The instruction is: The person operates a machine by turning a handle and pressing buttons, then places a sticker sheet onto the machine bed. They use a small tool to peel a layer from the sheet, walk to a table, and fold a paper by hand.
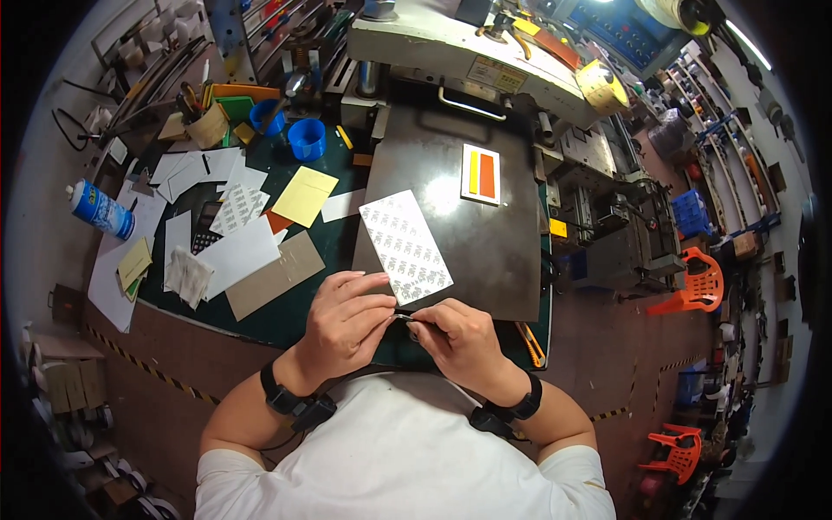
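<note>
My left hand (340, 322) and my right hand (464, 340) meet at the front edge of a dark metal plate (485, 260). Thumb and fingers of each are pinched together on a small, thin, pale object (402, 317) between them, too small to name. Just beyond the fingertips lies a white sheet (406, 244) printed with a repeated grey pattern, partly over the plate's left side. Farther back on the plate rests a white-bordered card (481, 173) with yellow and orange-red stripes.
Papers and a grey-brown board (286, 270) cover the green tabletop at left, beside a blue spray can (100, 209). Blue round containers (307, 139) stand farther back. An orange-handled cutter (530, 344) lies at the right front edge. Machinery (433, 43) spans behind the plate.
</note>
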Demonstrator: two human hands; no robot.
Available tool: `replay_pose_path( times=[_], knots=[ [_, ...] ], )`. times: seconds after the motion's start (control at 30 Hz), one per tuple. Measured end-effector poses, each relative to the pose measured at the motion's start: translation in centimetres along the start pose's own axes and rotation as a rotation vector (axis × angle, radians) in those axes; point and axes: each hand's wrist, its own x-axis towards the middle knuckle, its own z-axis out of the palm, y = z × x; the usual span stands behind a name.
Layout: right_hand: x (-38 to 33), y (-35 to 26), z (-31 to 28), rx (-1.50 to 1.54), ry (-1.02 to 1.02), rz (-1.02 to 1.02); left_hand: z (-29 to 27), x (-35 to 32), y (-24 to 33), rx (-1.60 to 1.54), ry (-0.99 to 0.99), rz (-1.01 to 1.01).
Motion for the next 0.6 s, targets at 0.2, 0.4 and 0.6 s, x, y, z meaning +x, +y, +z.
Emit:
replay_pose_path(
  times=[0.2, 0.4, 0.6],
  knots=[
    [-1.7, 0.1, -1.7, 0.013, -0.019, 0.121, -2.0, -1.1, -0.7, -0.032, -0.024, -0.142],
    [-6.6, 1.9, -4.1, -0.039, -0.221, 0.050, -3.1, -2.7, -1.9, -0.175, -0.004, -0.315],
    [-9.9, 4.4, -4.1, -0.268, -0.064, 0.041, -3.6, -2.3, -2.2, -0.318, -0.023, -0.310]
  ],
)
